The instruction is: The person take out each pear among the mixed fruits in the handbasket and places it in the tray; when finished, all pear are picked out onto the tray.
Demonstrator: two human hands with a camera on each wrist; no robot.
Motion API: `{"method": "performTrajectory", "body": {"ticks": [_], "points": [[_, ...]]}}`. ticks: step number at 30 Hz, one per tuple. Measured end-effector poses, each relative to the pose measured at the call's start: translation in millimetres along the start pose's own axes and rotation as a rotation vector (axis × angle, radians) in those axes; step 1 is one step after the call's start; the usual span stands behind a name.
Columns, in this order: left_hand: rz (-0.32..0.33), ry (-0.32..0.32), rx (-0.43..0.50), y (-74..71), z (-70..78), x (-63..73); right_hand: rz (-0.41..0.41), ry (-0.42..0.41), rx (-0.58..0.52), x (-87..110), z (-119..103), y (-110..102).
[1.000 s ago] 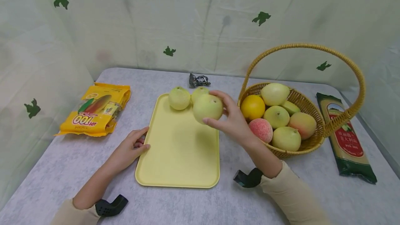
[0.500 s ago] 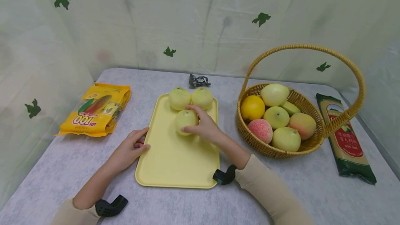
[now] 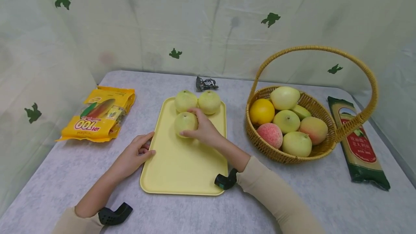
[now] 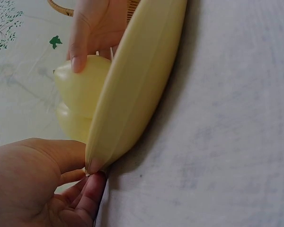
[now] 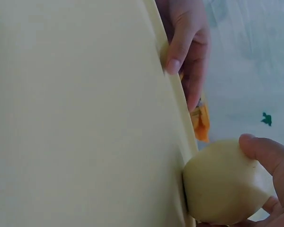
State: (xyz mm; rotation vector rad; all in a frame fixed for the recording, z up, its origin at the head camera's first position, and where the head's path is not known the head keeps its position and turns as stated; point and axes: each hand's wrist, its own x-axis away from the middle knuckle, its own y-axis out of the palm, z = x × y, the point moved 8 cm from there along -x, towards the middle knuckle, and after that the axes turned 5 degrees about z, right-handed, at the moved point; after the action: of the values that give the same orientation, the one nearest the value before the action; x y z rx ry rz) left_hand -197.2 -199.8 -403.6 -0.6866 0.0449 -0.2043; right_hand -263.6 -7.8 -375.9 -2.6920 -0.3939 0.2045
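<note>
In the head view, my right hand grips a round pale-green fruit, thumb on its near side and fingers around its far side. This fruit is at the upper left part of a yellow tray. In the right wrist view the same fruit sits against the tray surface. Two similar fruits, a left one and a right one, stand side by side at the tray's far end. My left hand pinches the tray's left rim, as the left wrist view shows, with some fingertips hidden.
A wicker basket of mixed fruit, with a tall handle, stands to the right. Beyond it lies a green-and-red packet. A yellow mango-print bag is at the left, and a small black wrapper lies behind the tray.
My right hand has carried the fruit left and down onto the tray, then slid a little further left toward the fruits there. The left hand has stayed at the rim.
</note>
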Motion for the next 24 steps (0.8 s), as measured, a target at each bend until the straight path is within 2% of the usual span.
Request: {"method": "performTrajectory", "body": {"ticks": [6,11,18,24], "points": [[-0.003,0.001,0.005,0.3,-1.6,0.3,-0.006,-0.013,0.007,5.4,-8,-5],[-0.002,0.006,0.013,0.7,-0.8,-0.1,-0.010,-0.124,0.013,21.6,-27,-23],[-0.004,0.005,0.009,1.0,0.3,0.1,0.076,-0.280,0.042,56.7,-54,-71],[0.000,0.001,0.004,0.4,-0.6,0.3,0.222,-0.375,0.088,76.3,-66,-121]]}}
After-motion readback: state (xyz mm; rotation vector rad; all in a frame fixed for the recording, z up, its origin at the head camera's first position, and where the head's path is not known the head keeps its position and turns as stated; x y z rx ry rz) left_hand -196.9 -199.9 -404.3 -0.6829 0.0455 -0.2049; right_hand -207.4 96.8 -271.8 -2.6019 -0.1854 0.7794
